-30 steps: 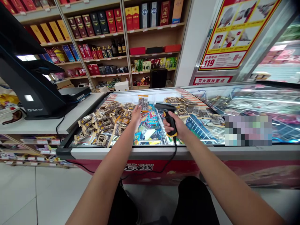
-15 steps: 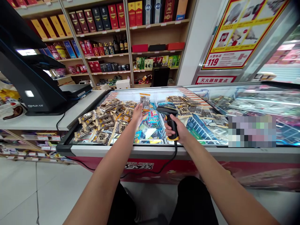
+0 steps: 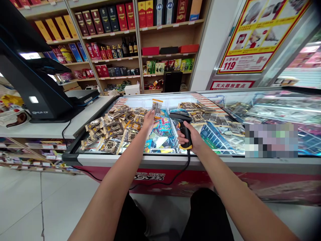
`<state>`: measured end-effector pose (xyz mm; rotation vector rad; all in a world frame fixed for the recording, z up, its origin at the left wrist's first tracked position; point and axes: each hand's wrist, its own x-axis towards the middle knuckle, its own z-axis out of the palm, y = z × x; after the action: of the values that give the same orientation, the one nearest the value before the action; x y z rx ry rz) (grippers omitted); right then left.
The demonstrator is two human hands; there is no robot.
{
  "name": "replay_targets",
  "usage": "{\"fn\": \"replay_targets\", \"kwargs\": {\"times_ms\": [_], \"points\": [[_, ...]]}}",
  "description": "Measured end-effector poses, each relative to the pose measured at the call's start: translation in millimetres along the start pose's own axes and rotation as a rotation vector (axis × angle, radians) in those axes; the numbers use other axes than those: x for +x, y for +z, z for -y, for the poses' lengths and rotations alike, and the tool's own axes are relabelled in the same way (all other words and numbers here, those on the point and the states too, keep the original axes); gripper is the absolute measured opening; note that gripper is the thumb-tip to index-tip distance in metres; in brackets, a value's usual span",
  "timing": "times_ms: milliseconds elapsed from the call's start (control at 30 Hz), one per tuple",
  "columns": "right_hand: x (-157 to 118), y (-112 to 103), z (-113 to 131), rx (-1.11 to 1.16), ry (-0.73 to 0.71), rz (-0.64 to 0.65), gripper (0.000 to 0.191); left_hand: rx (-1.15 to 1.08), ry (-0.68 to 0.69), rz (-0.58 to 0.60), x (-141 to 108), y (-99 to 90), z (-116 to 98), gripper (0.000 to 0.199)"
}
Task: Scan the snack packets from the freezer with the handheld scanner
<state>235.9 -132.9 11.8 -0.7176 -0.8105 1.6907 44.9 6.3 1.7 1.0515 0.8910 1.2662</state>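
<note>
My left hand point(image 3: 149, 119) is closed on the lower edge of a small snack packet point(image 3: 157, 106) with orange ends, held up above the freezer. In my right hand point(image 3: 191, 138) is a black and yellow barcode scanner point(image 3: 186, 133), fingers wrapped round its handle and its head turned towards the packet. The scanner's cable point(image 3: 188, 162) hangs down over the freezer's front. Left of my left hand, a heap of similar snack packets point(image 3: 112, 129) lies on the freezer glass. More packets point(image 3: 198, 116) lie beyond the scanner.
A chest freezer point(image 3: 100, 160) with wire baskets and blue bags point(image 3: 164, 125) inside spans the front. On the left counter point(image 3: 57, 129) stands a black checkout machine point(image 3: 35, 83). Shelves point(image 3: 115, 34) of boxes and bottles line the back. A fire-safety poster point(image 3: 260, 36) hangs at right.
The whole view has shifted slightly to the right. Both hands keep their holds on the packet and the scanner, with hardly any movement between them.
</note>
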Motion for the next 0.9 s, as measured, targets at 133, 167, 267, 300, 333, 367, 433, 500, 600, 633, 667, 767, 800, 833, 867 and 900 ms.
{"fn": "replay_targets", "kwargs": {"times_ms": [133,167,267,300,333,367,433,500,600,633,667,767,800,833,867,900], "points": [[3,-5,3,0.1,-0.049,-0.107,0.038,0.533,0.357,0.005,-16,3.6,-15,0.046],[4,-7,3,0.127,-0.053,-0.138,0.037,0.71,0.46,0.0,-22,2.5,-23,0.046],[8,-12,3,0.202,-0.04,-0.206,0.034,1.22,0.618,-0.12,-43,-9.2,-49,0.044],[9,-13,3,0.22,-0.034,-0.217,0.033,1.351,0.62,-0.188,-48,-15.9,-57,0.043],[10,-14,4,0.233,-0.03,-0.223,0.033,1.45,0.609,-0.256,-51,-23.8,-65,0.042],[10,-15,4,0.24,-0.027,-0.224,0.032,1.523,0.592,-0.308,-53,-32.5,-72,0.041],[11,-15,4,0.242,-0.02,-0.222,0.032,1.618,0.542,-0.351,-54,-50.7,-80,0.039],[11,-15,4,0.243,-0.015,-0.226,0.032,1.68,0.473,-0.328,-53,-66.6,-81,0.039],[10,-12,5,0.261,-0.015,-0.25,0.03,1.754,0.369,-0.26,-55,-78.5,-75,0.051],[9,-11,5,0.266,-0.019,-0.257,0.029,1.78,0.345,-0.252,-56,-78.5,-72,0.056],[8,-10,5,0.27,-0.024,-0.263,0.028,1.805,0.331,-0.252,-59,-76.4,-69,0.061],[5,-7,6,0.28,-0.061,-0.26,0.028,1.851,0.35,-0.256,-68,-59.4,-57,0.068],[3,-7,7,0.286,-0.081,-0.247,0.029,1.854,0.362,-0.239,-71,-50.6,-52,0.069],[1,-9,10,0.294,-0.101,-0.226,0.029,1.854,0.368,-0.207,-73,-40.4,-47,0.07],[-2,-11,13,0.301,-0.123,-0.2,0.03,1.85,0.374,-0.161,-76,-28.9,-41,0.07],[-6,-15,18,0.304,-0.145,-0.173,0.03,1.844,0.378,-0.101,-78,-16.2,-34,0.07]]}}
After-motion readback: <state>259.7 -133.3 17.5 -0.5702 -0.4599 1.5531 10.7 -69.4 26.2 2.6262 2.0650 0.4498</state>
